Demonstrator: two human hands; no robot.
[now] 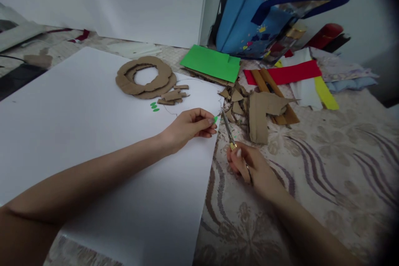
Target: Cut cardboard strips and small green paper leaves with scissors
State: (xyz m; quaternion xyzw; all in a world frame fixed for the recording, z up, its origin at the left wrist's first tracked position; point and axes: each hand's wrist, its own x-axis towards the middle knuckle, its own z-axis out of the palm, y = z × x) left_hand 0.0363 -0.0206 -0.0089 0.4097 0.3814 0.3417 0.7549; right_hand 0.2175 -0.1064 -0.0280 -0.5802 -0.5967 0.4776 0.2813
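Observation:
Between the thumb and fingers of my left hand (193, 126) is a small green paper piece (215, 119), pinched over the right edge of a large white sheet (124, 145). My right hand (249, 162) grips a pair of scissors (230, 131) by the handles, the blades pointing up and away beside the green piece. Whether the blades touch it I cannot tell. Several small green paper ovals (154, 107) lie on the sheet left of my left hand. Behind them rest scalloped cardboard rings (124, 77), stacked off-centre, with cardboard strips (171, 96) alongside.
Green sheets (212, 63) lie on cardboard at the back. Cardboard scraps (237, 106) and an L-shaped cardboard piece (258, 118) sit right of the sheet. Beyond are red material (293, 72), yellow material (326, 93) and a blue bag (246, 20). A patterned cloth (311, 174) covers the surface.

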